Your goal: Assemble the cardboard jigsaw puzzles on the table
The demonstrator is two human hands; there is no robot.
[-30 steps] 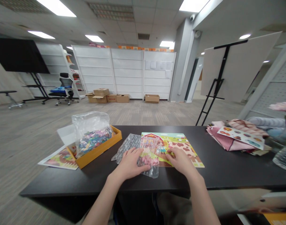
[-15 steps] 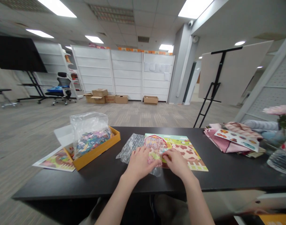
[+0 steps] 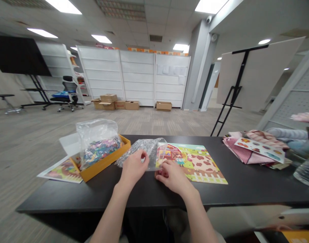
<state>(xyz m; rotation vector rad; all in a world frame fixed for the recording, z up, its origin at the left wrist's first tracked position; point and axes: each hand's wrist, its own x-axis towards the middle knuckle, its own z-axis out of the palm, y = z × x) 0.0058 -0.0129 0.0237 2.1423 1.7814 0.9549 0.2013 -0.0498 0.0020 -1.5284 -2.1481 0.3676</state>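
Observation:
A clear plastic bag [image 3: 141,147] lies crumpled on the black table, its right edge over the left side of a farm picture board [image 3: 202,162]. The board shows a cow, a red barn and a white fence. My left hand [image 3: 134,165] is closed, thumb and forefinger pinched on the bag's near edge. Over the board's near left corner, my right hand [image 3: 174,175] has its fingers curled in. A reddish patch shows between its thumb and fingers; I cannot tell whether that is the board or something held.
To the left, a yellow box [image 3: 106,165] holds a plastic bag of colourful pieces [image 3: 101,150], with a printed sheet [image 3: 61,171] beside it. On the right lie pink cloths [image 3: 234,148], a sticker sheet [image 3: 260,150] and a clear bottle [image 3: 306,172].
Both hands have moved left, the left one drawing the plastic bag off much of the board. More of the barn picture shows now. The view has shifted slightly.

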